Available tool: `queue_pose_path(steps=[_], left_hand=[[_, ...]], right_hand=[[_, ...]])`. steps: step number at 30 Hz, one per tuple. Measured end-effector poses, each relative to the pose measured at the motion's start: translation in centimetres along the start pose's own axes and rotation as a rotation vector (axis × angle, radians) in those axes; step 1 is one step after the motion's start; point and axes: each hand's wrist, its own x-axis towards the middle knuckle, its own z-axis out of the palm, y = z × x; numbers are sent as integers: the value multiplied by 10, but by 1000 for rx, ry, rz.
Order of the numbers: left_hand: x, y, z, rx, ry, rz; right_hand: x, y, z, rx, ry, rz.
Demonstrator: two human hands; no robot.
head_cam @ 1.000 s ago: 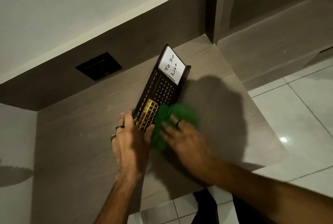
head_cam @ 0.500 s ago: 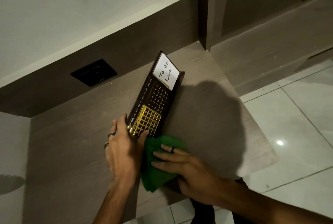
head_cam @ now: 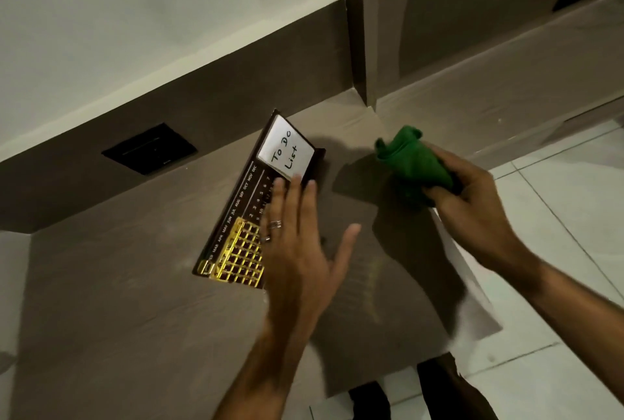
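On the brown desk, close to the back wall panel, the dark desk calendar lies flat and at an angle, its white "To Do List" note at the far end and its gold grid at the near end. The left hand rests on the calendar's right half, fingers straight and together, thumb spread out over the desk. The right hand grips the bunched green cloth, fingers curled round it, well apart from the calendar and apparently clear of the surface. Judgement: wiping is under way, with the cloth currently off the work. No residue can be made out, so completion is unconfirmed. The calendar face under the left hand and the desk around it likely remain.
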Motion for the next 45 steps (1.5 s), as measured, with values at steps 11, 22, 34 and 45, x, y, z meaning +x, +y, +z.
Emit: queue_pose_path(steps=[11,22,34,45], left_hand=[[1,23,99,128,-423,86],[2,22,106,151,-459,66],[-16,2,71,122,-49,10],[-35,-68,4,376,75,-112]], right_hand=[[90,86,-28,-939,-42,-36],[93,109,-18,-1215,-303,21],[87,28,55,-731,-592,-148],[82,28,109,-684,-470,-62]])
